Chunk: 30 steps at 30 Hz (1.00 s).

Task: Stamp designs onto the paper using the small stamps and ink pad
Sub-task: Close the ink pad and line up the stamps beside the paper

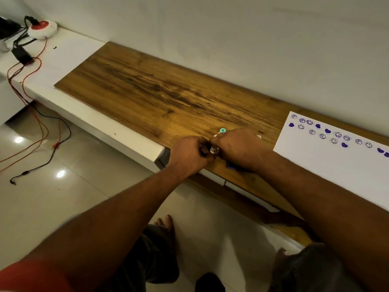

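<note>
My left hand (188,153) and my right hand (237,147) meet over the front edge of the wooden tabletop (160,89). Between their fingers they pinch a small stamp (213,149) with a pale round end. A teal-topped stamp (222,130) stands just behind my right hand. A dark blue ink pad (231,165) peeks out under my right wrist, mostly hidden. The white paper (328,163) lies to the right, with blue hearts and smiley faces printed along its far edge.
The wall runs close behind the tabletop. At the far left a white ledge carries a round red-and-white socket (43,28), a black adapter (21,55) and red and black cables that trail onto the tiled floor. My bare feet are below the table.
</note>
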Tool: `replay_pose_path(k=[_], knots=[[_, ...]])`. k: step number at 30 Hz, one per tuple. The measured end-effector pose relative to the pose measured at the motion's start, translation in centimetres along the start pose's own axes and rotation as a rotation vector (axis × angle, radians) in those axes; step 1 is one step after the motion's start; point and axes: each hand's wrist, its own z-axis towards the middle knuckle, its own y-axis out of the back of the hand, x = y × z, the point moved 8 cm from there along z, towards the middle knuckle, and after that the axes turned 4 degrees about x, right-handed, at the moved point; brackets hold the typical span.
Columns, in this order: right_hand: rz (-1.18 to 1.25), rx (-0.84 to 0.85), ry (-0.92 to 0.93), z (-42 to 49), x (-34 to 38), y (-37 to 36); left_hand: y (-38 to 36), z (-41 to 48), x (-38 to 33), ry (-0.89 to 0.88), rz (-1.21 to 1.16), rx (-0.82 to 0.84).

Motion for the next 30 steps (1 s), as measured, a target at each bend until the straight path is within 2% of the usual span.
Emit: replay_pose_path(k=[6,10,13,16,19,21,26,30], knots=[[0.187,-0.173,-0.113,-2.0,-3.0,2.5,0.6,-0.3,-0.3,-0.005,-0.008,-0.045],[0.299,-0.062,-0.306,-4.1,-8.3,0.7,0.9,-0.4,-0.8,-0.012,0.033,-0.007],[0.392,-0.023,-0.403,-5.8,-11.3,-1.0,2.7,-0.8,-1.9,-0.049,0.042,-0.069],[0.397,-0.065,-0.452,-6.6,-12.8,-2.3,4.4,-2.5,-4.8,-0.240,0.067,-0.178],[0.372,-0.059,-0.444,-6.2,-13.1,-3.4,2.2,-4.6,-8.1,-0.456,0.162,-0.092],[0.372,-0.042,-0.432,-5.8,-13.0,-4.0,-0.6,-5.7,-9.4,-0.529,0.267,-0.003],[0.408,-0.076,-0.420,-5.2,-13.0,-5.2,-3.6,-5.9,-9.6,-0.537,0.335,0.122],[0.457,-0.107,-0.438,-4.8,-13.3,-5.5,-4.1,-5.7,-9.2,-0.515,0.346,0.157]])
